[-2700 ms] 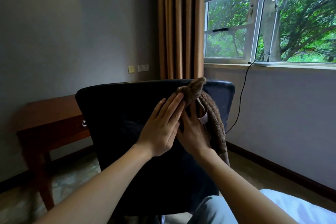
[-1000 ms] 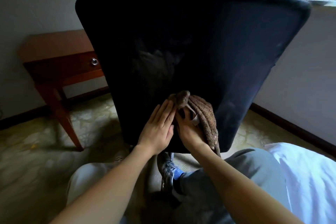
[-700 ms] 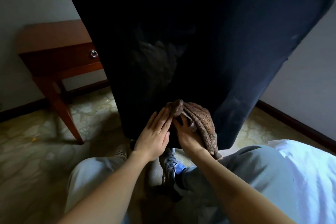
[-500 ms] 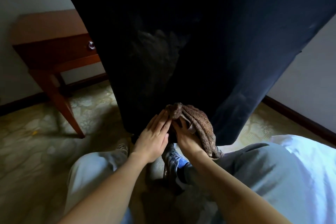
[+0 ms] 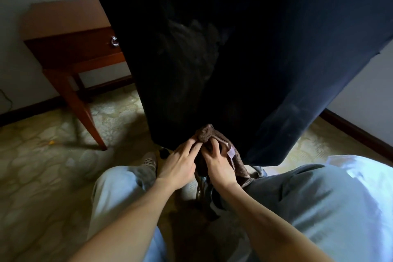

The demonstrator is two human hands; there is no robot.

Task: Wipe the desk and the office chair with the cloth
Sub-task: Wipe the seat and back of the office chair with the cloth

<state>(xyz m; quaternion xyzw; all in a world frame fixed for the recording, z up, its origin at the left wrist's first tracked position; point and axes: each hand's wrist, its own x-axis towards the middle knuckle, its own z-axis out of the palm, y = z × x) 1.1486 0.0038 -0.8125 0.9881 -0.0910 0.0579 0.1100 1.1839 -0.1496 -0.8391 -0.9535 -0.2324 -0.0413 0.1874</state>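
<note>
The office chair's dark navy backrest (image 5: 244, 59) fills the upper middle of the head view. A brown knitted cloth (image 5: 206, 134) with a small white tag is bunched at the backrest's bottom edge and hangs down below it. My left hand (image 5: 180, 162) has its bent fingers on the left side of the bunched cloth. Beside it, my right hand (image 5: 219, 162) lies over the cloth with its fingers curled into it. The wooden desk (image 5: 63, 19) stands at the left, partly hidden behind the backrest.
The desk has a drawer with a metal ring pull (image 5: 114, 41) and a slanted leg (image 5: 85, 112) on the patterned floor. My knees in grey trousers (image 5: 119, 187) are under the hands. White bedding (image 5: 365, 176) lies at the right, with a dark baseboard behind.
Both hands slid the cloth down the backrest from its top edge to its bottom edge. Their fingers went from flat to curled round the cloth.
</note>
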